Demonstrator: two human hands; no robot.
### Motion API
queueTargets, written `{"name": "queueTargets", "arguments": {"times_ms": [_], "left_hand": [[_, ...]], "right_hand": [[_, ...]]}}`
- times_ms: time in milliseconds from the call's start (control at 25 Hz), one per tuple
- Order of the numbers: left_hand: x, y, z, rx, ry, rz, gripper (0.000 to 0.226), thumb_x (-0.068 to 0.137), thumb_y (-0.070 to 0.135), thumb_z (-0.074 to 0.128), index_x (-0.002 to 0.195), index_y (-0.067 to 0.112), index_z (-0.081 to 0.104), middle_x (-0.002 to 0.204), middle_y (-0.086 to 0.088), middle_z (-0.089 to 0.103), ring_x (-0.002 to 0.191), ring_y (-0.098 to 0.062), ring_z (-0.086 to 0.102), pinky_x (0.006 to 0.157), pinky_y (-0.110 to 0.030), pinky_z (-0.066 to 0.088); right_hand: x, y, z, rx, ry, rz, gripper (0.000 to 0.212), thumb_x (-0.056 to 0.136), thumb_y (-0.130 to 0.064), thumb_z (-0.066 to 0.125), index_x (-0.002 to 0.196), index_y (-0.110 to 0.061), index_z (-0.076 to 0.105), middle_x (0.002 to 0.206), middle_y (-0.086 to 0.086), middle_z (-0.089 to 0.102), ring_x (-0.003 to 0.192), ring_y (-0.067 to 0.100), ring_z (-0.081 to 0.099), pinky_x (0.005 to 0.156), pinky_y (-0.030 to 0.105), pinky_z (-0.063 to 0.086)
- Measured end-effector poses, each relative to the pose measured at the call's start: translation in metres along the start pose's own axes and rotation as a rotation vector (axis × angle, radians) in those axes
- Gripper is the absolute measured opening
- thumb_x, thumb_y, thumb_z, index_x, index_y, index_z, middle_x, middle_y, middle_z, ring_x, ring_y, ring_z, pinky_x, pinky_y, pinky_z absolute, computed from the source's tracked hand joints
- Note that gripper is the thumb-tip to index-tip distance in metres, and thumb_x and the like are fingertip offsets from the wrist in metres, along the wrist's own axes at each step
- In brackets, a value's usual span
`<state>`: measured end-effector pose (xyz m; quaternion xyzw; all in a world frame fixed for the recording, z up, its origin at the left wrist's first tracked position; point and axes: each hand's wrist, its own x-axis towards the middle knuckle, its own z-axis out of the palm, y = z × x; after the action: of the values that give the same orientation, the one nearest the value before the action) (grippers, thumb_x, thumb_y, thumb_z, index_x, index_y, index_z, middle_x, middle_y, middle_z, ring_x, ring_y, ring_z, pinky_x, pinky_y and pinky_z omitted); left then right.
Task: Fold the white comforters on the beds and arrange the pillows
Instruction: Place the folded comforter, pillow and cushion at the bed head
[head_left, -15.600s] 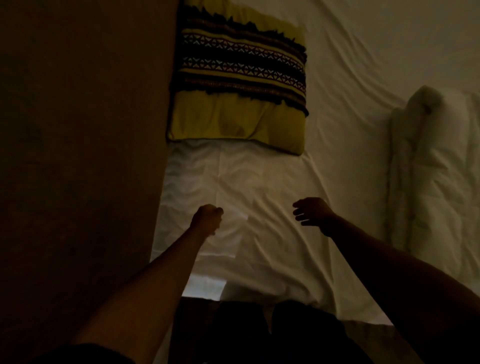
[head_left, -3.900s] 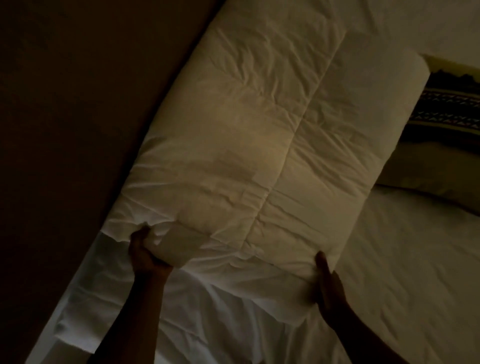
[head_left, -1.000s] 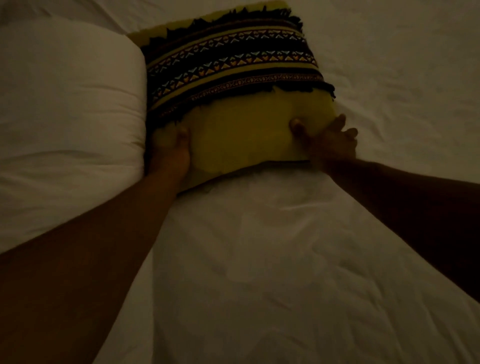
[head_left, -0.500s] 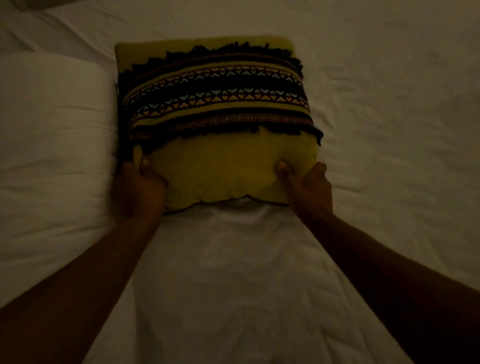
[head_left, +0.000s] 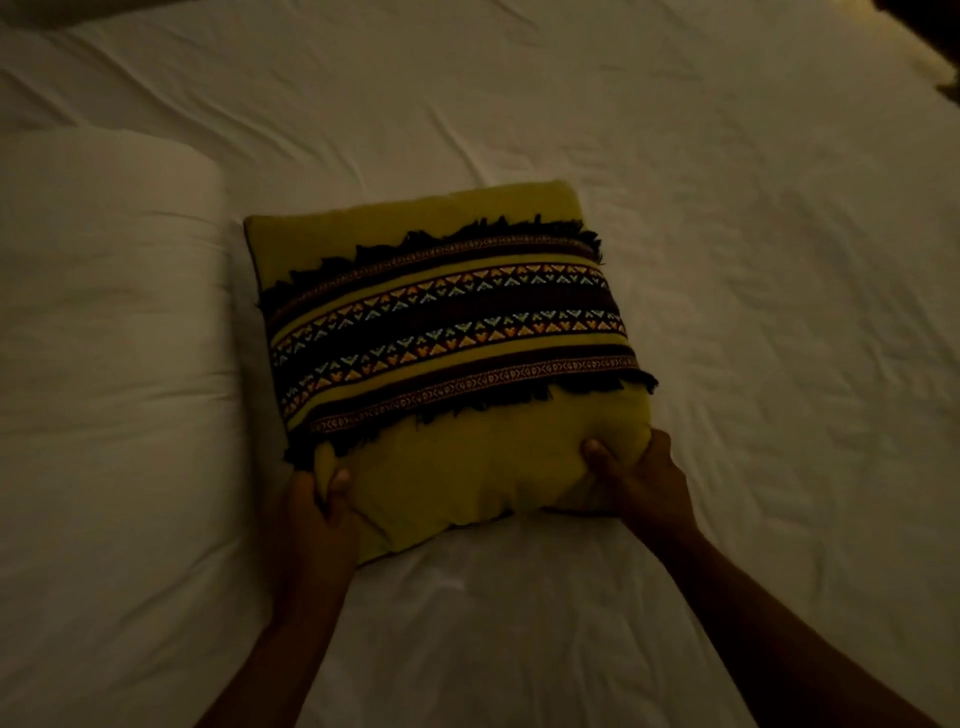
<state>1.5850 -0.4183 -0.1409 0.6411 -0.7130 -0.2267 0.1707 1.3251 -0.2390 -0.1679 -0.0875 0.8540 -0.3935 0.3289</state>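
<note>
**Both hands on the near edge of the yellow pillow**

I see the yellow pillow (head_left: 467, 467) lying flat on the bed sheet (head_left: 727, 260), and I take it as my landmark. It is close to square, so I cannot name a clear long axis. It sits slightly rotated: its far edge slants up toward the right, and its dark patterned band (head_left: 447, 332), fringed on both edges, runs across it from left to right with the same slant.

My left hand (head_left: 311, 525) grips the pillow's near-left corner, thumb on top and the fingers curled around the edge. My right hand (head_left: 636, 480) grips the near-right corner, thumb (head_left: 597, 454) pressed into the top face so the fabric dimples, the other fingers tucked under and out of sight. The near edge bunches up between the two hands.

Just left of the pillow lies the folded white comforter (head_left: 109, 322), its rounded side facing the pillow; I cannot tell whether they touch. Beyond the pillow and to its right there is only wrinkled sheet. Lighting is dim.
</note>
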Motion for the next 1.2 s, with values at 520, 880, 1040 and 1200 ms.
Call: {"name": "queueTargets", "arguments": {"times_ms": [520,880,1040,1200], "left_hand": [[-0.025,-0.039,-0.056,-0.271,-0.262,-0.402,0.045,0.096,0.055,0.046,0.106,0.013,0.058,0.096,-0.001,0.061,0.089,-0.022,0.058,0.076,-0.033,0.046],[0.094,-0.029,0.003,-0.582,-0.484,-0.603,0.104,0.050,0.092,0.064,0.140,0.042,0.047,0.132,0.000,0.061,0.116,-0.028,0.062,0.099,-0.051,0.049],[0.080,-0.028,0.035,-0.377,-0.246,-0.490,0.107,0.067,0.084,0.060,0.152,0.026,0.032,0.152,-0.003,0.041,0.138,-0.025,0.041,0.113,-0.034,0.031],[0.077,-0.028,0.047,-0.273,-0.175,-0.469,0.111,0.072,0.085,0.051,0.154,0.015,0.026,0.157,-0.008,0.033,0.142,-0.026,0.035,0.114,-0.034,0.027]], "right_hand": [[-0.047,0.021,-0.056,-0.029,-0.014,0.069,0.084,0.077,-0.072,0.052,0.145,-0.026,0.037,0.136,0.011,0.054,0.115,0.033,0.056,0.088,0.040,0.047],[0.086,-0.068,-0.017,-0.178,-0.112,0.124,0.118,0.065,-0.099,0.019,0.135,-0.009,0.051,0.129,0.021,0.057,0.107,0.034,0.059,0.080,0.037,0.040],[0.085,-0.051,0.010,-0.190,-0.043,0.152,0.104,0.073,-0.092,0.028,0.136,-0.010,0.042,0.128,0.020,0.056,0.111,0.038,0.058,0.079,0.039,0.042],[0.089,-0.042,0.021,-0.175,0.029,0.112,0.096,0.076,-0.090,0.029,0.134,-0.014,0.041,0.127,0.019,0.056,0.109,0.038,0.058,0.082,0.042,0.045]]}}
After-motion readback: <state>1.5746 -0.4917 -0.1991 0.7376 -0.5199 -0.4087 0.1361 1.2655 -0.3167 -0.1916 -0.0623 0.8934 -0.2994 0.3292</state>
